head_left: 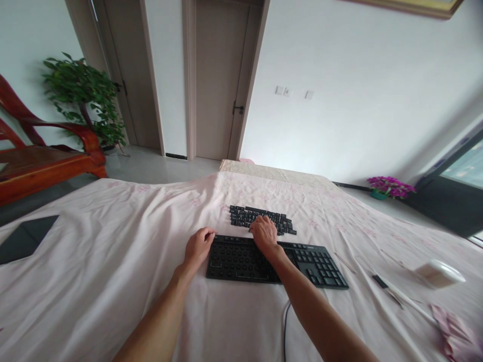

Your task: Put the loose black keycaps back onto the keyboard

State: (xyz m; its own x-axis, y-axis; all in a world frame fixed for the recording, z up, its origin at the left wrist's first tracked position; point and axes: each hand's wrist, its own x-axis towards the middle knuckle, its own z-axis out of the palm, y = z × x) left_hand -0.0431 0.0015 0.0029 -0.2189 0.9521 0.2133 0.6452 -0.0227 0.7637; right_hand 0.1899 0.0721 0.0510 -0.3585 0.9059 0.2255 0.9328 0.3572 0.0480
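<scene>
A black keyboard (pixel 241 261) lies on the pink-sheeted table (pixel 113 261), most of its left and middle keys removed. The loose black keycaps (pixel 247 215) are laid out in rows just beyond it. My left hand (pixel 198 246) rests curled at the keyboard's upper left corner, touching its edge. My right hand (pixel 264 232) reaches over the keyboard's far edge to the near row of keycaps, fingers bent down on them. Whether it pinches a keycap is hidden by the hand.
A dark tablet (pixel 26 236) lies at the left edge. At the right are a white round container (pixel 439 273), thin sticks and a black tool (pixel 381 282), and a pink cloth (pixel 455 334). A red wooden chair (pixel 45 161) and potted plant (pixel 85 98) stand behind.
</scene>
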